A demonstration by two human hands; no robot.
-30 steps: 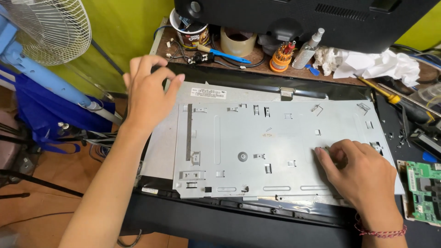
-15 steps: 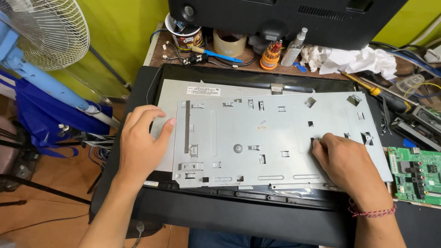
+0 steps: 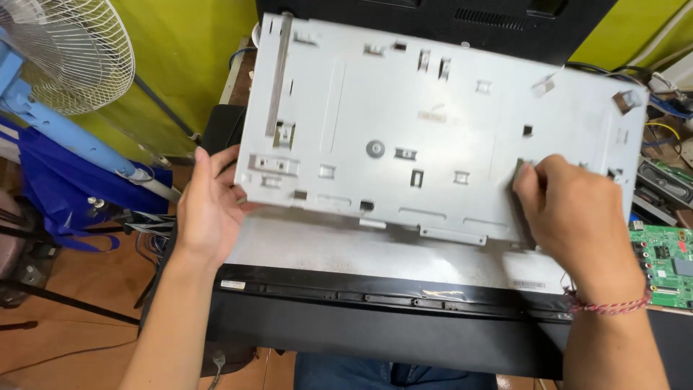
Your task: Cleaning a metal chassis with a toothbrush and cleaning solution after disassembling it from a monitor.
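A large grey metal shield plate with stamped slots and tabs is tilted up off a flat-screen panel, its near edge raised. My left hand grips the plate's lower left corner. My right hand holds its lower right part, fingers hooked in a cut-out. Under the plate lies the grey back of the panel inside its black frame, which rests on the table in front of me.
A white standing fan on a blue pole is at the left by a yellow-green wall. A green circuit board lies at the right edge, with cables and a speaker bar above it. A black monitor back stands behind.
Both hands have lifted the metal plate off the panel and tilted it up toward the camera; it lay flat before. The left hand slid from the plate's top-left corner to its lower left.
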